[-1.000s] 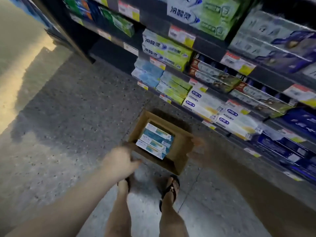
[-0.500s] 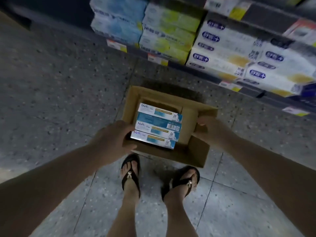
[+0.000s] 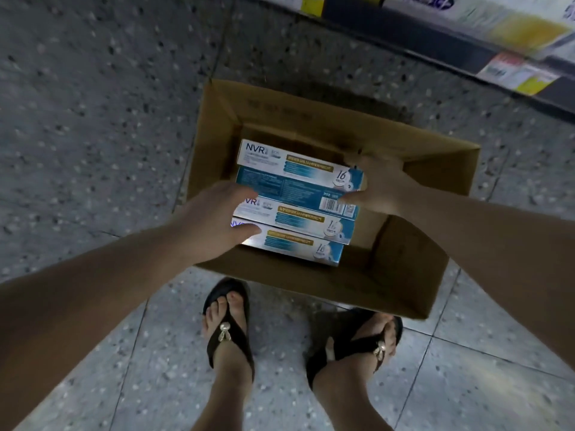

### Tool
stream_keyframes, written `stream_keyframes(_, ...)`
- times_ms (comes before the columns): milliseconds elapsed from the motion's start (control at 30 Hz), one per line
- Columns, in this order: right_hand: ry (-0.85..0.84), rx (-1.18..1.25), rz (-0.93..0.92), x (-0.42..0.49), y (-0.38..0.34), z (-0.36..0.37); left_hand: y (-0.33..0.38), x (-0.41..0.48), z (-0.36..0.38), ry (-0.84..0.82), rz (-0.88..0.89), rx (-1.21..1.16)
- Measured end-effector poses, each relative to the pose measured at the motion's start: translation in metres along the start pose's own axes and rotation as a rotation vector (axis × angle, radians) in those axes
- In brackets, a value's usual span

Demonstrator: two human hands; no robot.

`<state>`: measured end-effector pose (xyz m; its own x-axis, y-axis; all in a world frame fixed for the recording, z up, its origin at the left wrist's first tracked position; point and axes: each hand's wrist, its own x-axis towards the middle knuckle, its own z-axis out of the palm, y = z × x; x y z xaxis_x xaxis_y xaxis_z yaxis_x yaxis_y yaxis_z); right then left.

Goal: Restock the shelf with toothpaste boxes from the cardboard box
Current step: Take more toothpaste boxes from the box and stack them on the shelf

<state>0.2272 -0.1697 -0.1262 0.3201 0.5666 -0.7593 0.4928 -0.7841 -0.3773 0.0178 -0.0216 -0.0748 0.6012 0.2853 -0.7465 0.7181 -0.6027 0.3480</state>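
- The cardboard box (image 3: 311,107) stands open on the speckled floor (image 3: 93,119), just in front of the person's feet in black sandals (image 3: 228,334).
- Four toothpaste boxes (image 3: 295,194) lie inside it, packed long side to long side against its left wall. The right part of the carton shows bare cardboard.
- Three of them show white and teal faces marked "NVR" and "16". The second from the far end shows a blue face with a barcode.
- The left grip (image 3: 211,225) lies released over the left ends of the two nearer boxes, its fingers stretched out and touching them.
- The right grip (image 3: 379,185) grasps the right ends of the two farther boxes. Its thumb presses beside the barcode and its fingers curl round the far side.
- The bottom shelf (image 3: 466,48) runs across the upper right corner, with blurred price labels (image 3: 516,74) on its edge and pale cartons above.
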Motion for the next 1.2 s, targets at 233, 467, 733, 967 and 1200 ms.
stream_keyframes(233,-0.003,0.004,-0.071,0.042,0.017,0.021,-0.009,0.036,0.008,0.077,0.027,0.009)
stream_keyframes(467,0.107,-0.005,-0.132,0.037,0.02,0.031,-0.008,0.058,0.008,0.186,0.009,-0.047)
stream_keyframes(733,0.292,0.194,-0.071,-0.023,0.045,-0.003,-0.007,0.07,0.006,0.174,0.008,0.022)
stream_keyframes(967,0.401,0.175,-0.049,-0.063,0.073,-0.014,-0.013,0.11,0.024,-0.061,0.029,0.275)
stream_keyframes(1200,0.423,0.214,-0.046,-0.061,0.064,-0.007,-0.005,0.097,0.019,0.154,0.124,0.331)
